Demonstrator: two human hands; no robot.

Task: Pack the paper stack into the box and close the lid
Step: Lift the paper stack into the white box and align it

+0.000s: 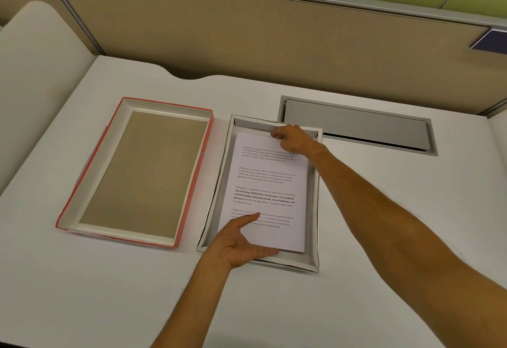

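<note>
A white paper stack with printed text lies inside the shallow white box at the middle of the desk. My right hand grips the stack's far edge at the box's back wall. My left hand holds the stack's near left corner, thumb on top of the page and fingers under the front edge. The red-edged lid lies upside down to the left of the box, its brown inside facing up.
A grey cable hatch is set in the white desk behind and right of the box. A tan partition wall closes the back. A second desk surface adjoins on the left.
</note>
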